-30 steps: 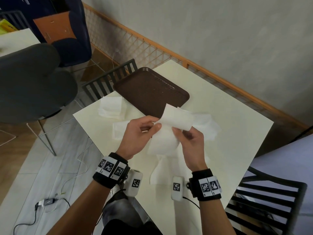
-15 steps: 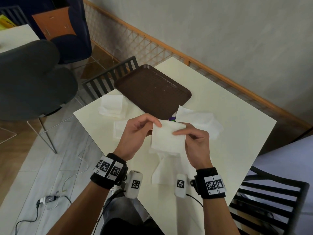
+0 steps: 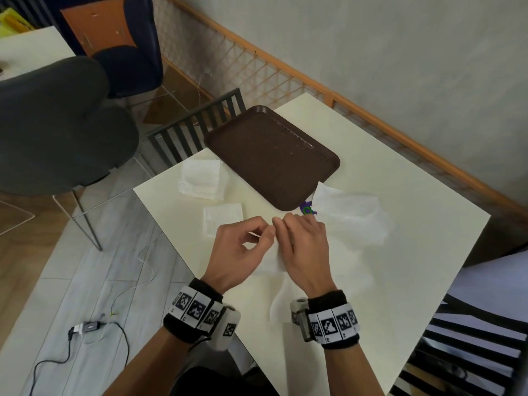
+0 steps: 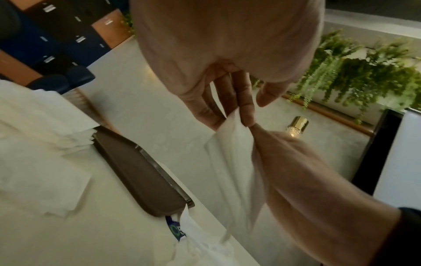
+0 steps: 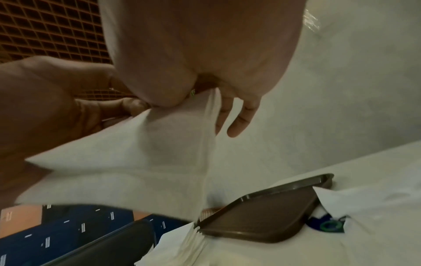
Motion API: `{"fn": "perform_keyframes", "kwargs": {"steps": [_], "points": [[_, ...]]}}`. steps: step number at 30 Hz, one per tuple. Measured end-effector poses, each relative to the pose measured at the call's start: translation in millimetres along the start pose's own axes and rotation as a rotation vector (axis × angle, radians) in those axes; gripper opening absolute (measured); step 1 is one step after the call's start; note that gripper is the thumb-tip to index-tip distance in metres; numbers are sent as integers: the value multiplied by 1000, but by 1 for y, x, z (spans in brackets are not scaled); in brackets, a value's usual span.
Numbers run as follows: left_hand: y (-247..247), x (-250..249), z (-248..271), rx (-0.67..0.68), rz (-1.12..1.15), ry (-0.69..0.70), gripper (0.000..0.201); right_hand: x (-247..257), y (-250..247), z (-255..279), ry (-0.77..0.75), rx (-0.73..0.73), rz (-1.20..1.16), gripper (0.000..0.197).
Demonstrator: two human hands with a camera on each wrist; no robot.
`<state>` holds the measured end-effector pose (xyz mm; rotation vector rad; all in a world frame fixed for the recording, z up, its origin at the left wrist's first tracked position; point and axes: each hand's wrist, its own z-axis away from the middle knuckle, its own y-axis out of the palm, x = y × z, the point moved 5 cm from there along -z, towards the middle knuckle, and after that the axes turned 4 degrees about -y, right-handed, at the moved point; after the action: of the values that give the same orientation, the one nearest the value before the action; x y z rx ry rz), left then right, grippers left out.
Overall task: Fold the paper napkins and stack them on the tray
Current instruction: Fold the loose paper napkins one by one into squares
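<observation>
Both hands, left hand (image 3: 238, 250) and right hand (image 3: 304, 247), pinch the napkin (image 4: 237, 162) above the worktop (image 3: 371, 155); align corners squarely before creasing.

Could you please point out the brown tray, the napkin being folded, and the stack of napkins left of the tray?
brown tray (image 3: 271, 155), head view, on its bare inner floor.
napkin being folded (image 4: 234, 162), left wrist view, on the hanging sheet below the pinching fingers.
stack of napkins (image 3: 201, 180), head view, on the top sheet's middle.
</observation>
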<state>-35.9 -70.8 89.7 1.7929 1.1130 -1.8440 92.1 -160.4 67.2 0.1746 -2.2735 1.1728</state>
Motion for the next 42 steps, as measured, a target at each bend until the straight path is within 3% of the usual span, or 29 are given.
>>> {"fn": "perform_keyframes", "kwargs": {"steps": [5, 8, 12, 16, 21, 24, 25, 27, 29, 31, 34, 37, 40, 42], "points": [[-37, 32, -9, -237, 106, -182, 28, -13, 27, -17, 240, -46, -237, 41], [-56, 63, -24, -301, 85, -271, 27, -23, 50, -25, 394, -49, -306, 41], [-77, 122, -55, -274, -2, -397, 29, -34, 63, -27, 495, -28, -365, 40], [-75, 179, -77, -130, -222, -538, 34, -50, 57, -11, 529, 52, -334, 40], [-63, 187, -93, 8, -530, -501, 35, -97, 24, 26, 539, 143, -143, 29], [-51, 177, -80, -27, -690, -500, 45, -120, 5, 49, 528, 304, -19, 16], [-46, 170, -73, -51, -721, -477, 46, -126, 1, 58, 518, 387, 39, 20], [-28, 155, -56, -69, -702, -402, 43, -134, -2, 74, 484, 586, 111, 48], [-2, 139, -36, -13, -575, -299, 32, -133, -5, 87, 443, 687, 91, 69], [31, 125, -9, 128, -422, -226, 24, -127, -7, 94, 370, 726, 97, 68], [76, 116, 30, 331, -331, -183, 32, -116, -2, 99, 284, 746, 129, 37], [90, 115, 44, 331, -269, -223, 43, -113, -8, 100, 271, 644, -2, 19], [84, 116, 46, 329, -310, -272, 59, -107, -14, 98, 233, 608, 2, 23], [85, 119, 52, 412, -396, -303, 79, -104, -7, 102, 222, 683, 86, 45]]}}
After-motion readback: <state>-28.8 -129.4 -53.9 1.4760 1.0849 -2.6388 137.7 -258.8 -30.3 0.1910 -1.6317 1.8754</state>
